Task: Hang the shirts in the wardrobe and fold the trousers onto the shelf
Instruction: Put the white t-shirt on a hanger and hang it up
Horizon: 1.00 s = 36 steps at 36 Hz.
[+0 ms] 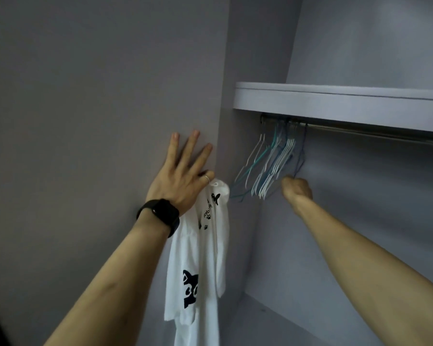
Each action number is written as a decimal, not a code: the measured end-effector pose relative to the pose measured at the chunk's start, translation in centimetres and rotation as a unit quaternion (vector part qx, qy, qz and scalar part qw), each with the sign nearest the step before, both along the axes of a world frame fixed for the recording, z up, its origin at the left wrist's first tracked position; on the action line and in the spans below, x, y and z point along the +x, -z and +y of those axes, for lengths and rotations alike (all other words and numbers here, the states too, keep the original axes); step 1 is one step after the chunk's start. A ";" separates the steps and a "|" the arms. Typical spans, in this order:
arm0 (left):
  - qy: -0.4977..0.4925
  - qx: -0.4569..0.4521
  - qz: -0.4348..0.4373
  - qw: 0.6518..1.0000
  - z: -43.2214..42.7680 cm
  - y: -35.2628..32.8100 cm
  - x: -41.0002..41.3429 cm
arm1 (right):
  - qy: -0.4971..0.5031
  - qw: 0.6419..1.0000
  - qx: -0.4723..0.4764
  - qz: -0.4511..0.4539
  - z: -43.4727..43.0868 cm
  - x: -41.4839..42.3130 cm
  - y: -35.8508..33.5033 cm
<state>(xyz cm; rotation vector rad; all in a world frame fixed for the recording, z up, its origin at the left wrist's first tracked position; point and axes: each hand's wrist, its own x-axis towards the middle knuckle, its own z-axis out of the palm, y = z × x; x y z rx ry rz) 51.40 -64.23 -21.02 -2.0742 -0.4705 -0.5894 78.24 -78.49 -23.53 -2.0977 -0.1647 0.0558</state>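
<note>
Inside a pale grey wardrobe (360, 221), dim and plain. From 7 round to 11 o'clock, a broad side panel (85, 96). At 2 o'clock, a thick shelf (335, 101), with a metal rail (373, 132) just beneath, running off toward 3 o'clock. At 6 o'clock, a white shirt (198, 258) with black cat and paw prints, dangling limp along the panel's edge, not yet on the rail. At centre, a tight bunch of white and teal wire hangers (270, 166) hooked at the rail's left end, bottoms tilted toward 7 o'clock. Just left of centre, the left hand (178, 181): presses three spread, straight fingers (175, 146) flat against the panel and keeps the bunched top of the shirt caught at the ringed digit; exact grip hidden. Just right of the bunch, the right hand (298, 189): clenches round the bottom of a dark hanger (301, 158) hooked on the rail. On the left wrist, a black watch (161, 211). Smallest, a thin silver ring (206, 178).
</note>
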 end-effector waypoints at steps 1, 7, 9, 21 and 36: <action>-0.004 -0.011 0.014 1.000 -0.1 0.1 -0.1 | 0.011 1.000 -0.004 -0.002 -0.2 -0.2 -0.5; -0.021 -0.123 0.094 0.988 -0.6 -1.2 -1.0 | 0.046 0.997 -0.037 -0.048 -3.1 -0.6 -4.6; -0.019 -0.165 0.112 0.980 -0.7 -1.4 -1.4 | 0.053 0.997 -0.040 -0.045 -4.9 -1.1 -5.8; 0.142 -0.655 -0.080 0.737 -8.9 -4.5 -2.8 | -0.008 0.999 -0.012 -0.034 -20.5 -12.2 -7.4; 0.238 -0.661 0.101 0.704 -22.0 0.1 -2.2 | -0.145 0.959 0.195 0.147 -32.8 -26.8 -2.3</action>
